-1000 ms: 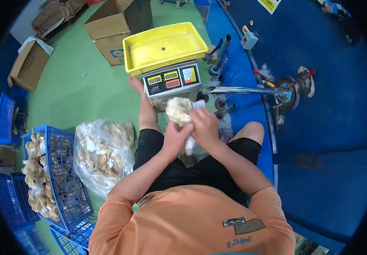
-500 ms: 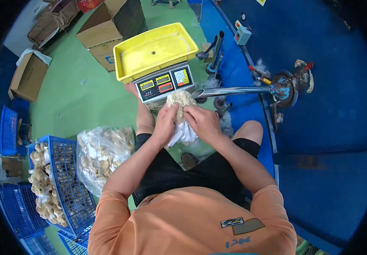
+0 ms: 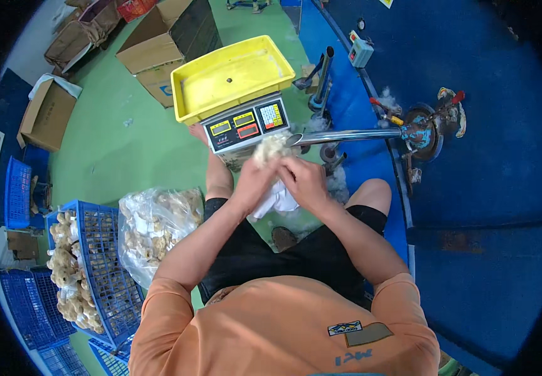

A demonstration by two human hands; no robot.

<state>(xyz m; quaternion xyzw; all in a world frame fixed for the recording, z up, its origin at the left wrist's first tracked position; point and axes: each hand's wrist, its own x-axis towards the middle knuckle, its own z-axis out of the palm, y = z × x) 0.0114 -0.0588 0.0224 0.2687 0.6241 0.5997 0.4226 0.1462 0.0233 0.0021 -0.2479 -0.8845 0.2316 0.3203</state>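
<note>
Fingers curled tight, my left hand and pipe-side right hand pinch cream plush just left of the pipe, mid-frame.

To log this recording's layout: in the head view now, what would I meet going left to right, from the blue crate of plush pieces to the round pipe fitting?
Blue crate, clear plastic bag, left hand, right hand, small switch box, round pipe fitting.
</note>
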